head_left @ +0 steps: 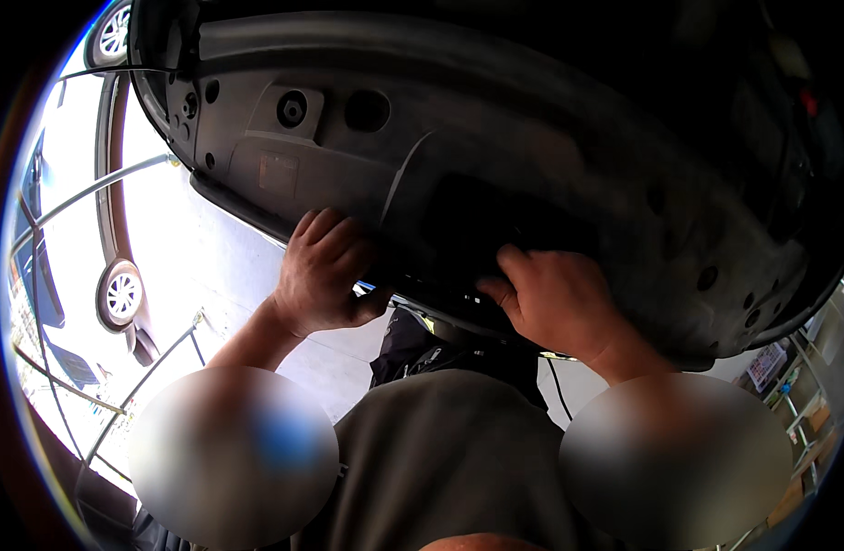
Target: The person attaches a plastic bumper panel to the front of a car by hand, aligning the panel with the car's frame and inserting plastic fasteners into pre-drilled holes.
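Observation:
A large dark curved panel (348, 174), which looks like a car part, spans the view in front of me. Round holes and a recessed fastener (291, 108) mark its surface. At the panel's near edge, left of the middle, my left hand (328, 269) is closed, its fingers bent over the edge and its thumb pointing right. My right hand (561, 301) sits farther right by a black recess (504, 216), fingers curled and thumb stretched left. Deep shadow hides its fingertips and anything in them. Small bright spots (472, 297) show between the hands along the edge.
Beyond the panel on the left, a car with silver wheels (121, 295) stands on a pale floor (215, 253). Thin metal bars (100, 188) form a frame there. Shelving (812, 404) with boxes is at the lower right. Blurred patches cover both my forearms.

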